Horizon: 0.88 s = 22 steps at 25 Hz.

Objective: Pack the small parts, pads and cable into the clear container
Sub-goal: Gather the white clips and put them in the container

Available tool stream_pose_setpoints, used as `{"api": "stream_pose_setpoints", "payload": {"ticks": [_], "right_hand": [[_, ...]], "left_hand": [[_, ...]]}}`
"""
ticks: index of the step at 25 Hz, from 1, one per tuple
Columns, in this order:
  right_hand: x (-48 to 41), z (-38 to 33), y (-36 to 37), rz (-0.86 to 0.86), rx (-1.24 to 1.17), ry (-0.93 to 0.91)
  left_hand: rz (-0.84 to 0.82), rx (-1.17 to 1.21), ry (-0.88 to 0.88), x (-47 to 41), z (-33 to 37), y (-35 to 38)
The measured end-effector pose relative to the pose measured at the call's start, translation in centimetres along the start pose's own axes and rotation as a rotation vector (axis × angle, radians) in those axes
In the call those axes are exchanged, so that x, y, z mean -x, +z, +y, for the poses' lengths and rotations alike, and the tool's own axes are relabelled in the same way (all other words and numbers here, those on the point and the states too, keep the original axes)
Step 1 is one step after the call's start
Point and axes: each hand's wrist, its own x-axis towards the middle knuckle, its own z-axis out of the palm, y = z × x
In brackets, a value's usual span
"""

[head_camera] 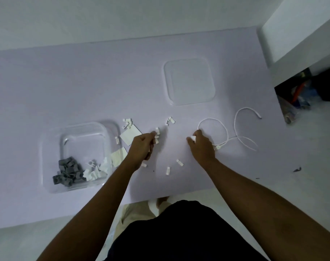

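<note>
White cable (213, 118) loops beside the right hand (201, 146) pinching a small part (192, 138).

No text, label, brand or number can be read anywhere, whether on the container (79, 136) at 8 o'clock, the lid (189, 81) at 1 o'clock, or the cable (210, 119) at 3 o'clock.

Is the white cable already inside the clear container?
No, the white cable lies looped on the table, well to the right of the clear container.
</note>
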Motion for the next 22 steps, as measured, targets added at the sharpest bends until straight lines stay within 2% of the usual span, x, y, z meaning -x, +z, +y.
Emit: {"api": "stream_pose_setpoints", "payload": {"ticks": [3,5,8,11,14,17,20,22], "right_hand": [[0.4,-1.2,0.8,-0.026,-0.141,0.055],[0.8,-3.7,1.1,-0.097,-0.481,0.242],[2.0,-8.0,0.9,-0.349,-1.159,0.526],[3.8,-12.9,1.3,-0.622,-1.493,0.495],[6.1,-17.4,2.2,-0.840,-1.585,0.402],[8.2,-21.1,3.2,-0.976,-1.516,0.343],[9.9,-23.7,4.7,-0.923,-1.310,0.324],[10.8,-25.5,5.8,-0.833,-1.096,0.266]], "left_hand": [[0.146,0.100,0.097,0.9,1.4,-4.8],[0.229,0.057,0.157,1.5,1.8,-8.9],[0.325,-0.185,0.195,1.8,0.7,-13.7],[0.312,-0.475,0.156,2.2,-1.5,-17.6],[0.107,-0.684,0.089,2.7,-3.7,-19.6],[-0.077,-0.739,0.078,3.3,-4.5,-20.5],[-0.156,-0.809,0.151,3.5,-4.7,-21.9],[-0.133,-0.773,0.180,4.1,-4.5,-23.5]]}}
